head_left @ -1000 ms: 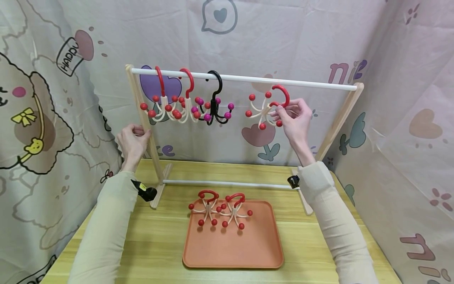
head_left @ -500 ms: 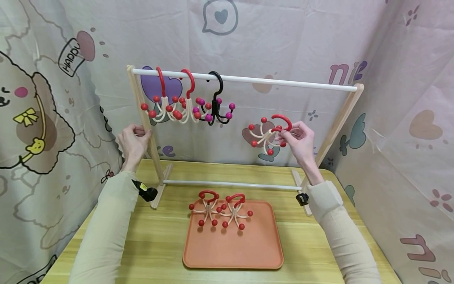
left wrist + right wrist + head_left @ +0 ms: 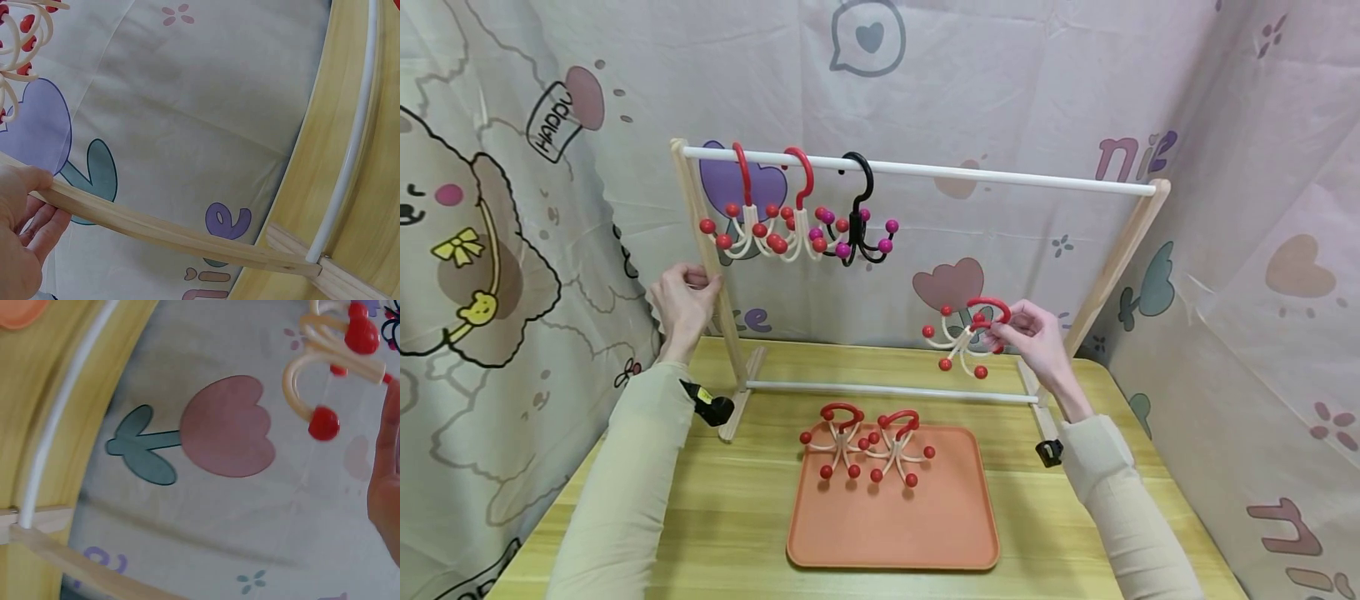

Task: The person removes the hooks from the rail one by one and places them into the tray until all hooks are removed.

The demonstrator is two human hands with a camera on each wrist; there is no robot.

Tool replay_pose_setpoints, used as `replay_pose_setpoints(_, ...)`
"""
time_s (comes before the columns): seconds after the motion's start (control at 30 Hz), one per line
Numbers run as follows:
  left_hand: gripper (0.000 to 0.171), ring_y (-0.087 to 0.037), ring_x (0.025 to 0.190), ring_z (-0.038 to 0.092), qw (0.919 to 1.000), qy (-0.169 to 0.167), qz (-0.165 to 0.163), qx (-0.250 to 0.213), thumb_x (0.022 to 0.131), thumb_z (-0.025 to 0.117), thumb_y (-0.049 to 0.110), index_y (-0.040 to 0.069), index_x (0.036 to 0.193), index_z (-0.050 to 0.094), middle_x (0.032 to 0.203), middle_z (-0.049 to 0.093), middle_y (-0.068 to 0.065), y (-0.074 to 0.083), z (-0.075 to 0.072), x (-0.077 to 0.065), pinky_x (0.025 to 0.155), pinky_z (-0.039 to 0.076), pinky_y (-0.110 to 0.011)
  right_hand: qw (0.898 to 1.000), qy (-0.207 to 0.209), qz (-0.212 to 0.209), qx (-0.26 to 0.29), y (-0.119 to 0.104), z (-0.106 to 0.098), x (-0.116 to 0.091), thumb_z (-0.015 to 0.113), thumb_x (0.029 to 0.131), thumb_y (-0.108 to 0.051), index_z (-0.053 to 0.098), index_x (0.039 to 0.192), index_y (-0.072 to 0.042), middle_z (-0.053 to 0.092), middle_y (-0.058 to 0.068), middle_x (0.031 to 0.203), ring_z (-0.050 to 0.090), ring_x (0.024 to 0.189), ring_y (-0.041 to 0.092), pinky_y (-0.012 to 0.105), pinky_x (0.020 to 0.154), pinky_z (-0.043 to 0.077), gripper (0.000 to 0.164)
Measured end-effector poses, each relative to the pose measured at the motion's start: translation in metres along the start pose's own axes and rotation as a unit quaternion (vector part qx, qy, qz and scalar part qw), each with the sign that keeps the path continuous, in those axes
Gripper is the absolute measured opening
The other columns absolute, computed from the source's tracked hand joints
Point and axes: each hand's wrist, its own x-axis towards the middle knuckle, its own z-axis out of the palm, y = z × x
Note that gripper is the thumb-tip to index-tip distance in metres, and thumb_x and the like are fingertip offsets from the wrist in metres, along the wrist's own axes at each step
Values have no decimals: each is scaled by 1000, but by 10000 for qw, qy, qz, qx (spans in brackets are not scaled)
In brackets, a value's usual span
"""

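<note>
My right hand [image 3: 1037,337] pinches the red hook of a cream multi-prong hanger [image 3: 958,340] with red ball tips. The hanger is tilted, in front of the rack and below its top rail [image 3: 970,173]. In the right wrist view, the hanger's prongs [image 3: 303,365] and part of the hand [image 3: 384,481] show at the right edge. My left hand [image 3: 683,304] grips the rack's left wooden post [image 3: 724,312], thumb and fingers on either side in the left wrist view. Two red-hooked hangers [image 3: 747,179] and a black hanger [image 3: 855,225] with magenta tips hang from the rail.
An orange tray [image 3: 917,529] stands on the wooden table [image 3: 730,517], with two more red-hooked hangers [image 3: 897,446] at its back edge. The lower white bar [image 3: 887,389] spans the rack's feet. A patterned cloth [image 3: 1015,92] hangs behind and at both sides.
My right hand has lowered the hanger from near the top rail to well below it. The left hand stays on the post, and the other hangers keep their places.
</note>
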Motion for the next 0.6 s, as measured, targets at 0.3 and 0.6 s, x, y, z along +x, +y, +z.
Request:
replay_pose_setpoints(0.3,29,4,66,46,10000,31,-11,12,90,73,24,0,107,72,101,73,-21,0,1,1,72,38,-19,9963,-786,269,-202,22,-13,-20,63,93,6,61,96,3,77,7,84,73,69,17,33,68,61,4)
replay_pose_setpoints(0.6,29,7,63,44,10000,24,-12,4,90,72,24,0,107,72,102,74,-21,0,0,0,69,38,-18,9859,-1513,548,-458,38,-22,-34,59,95,5,56,98,12,77,11,86,75,75,18,37,71,61,8)
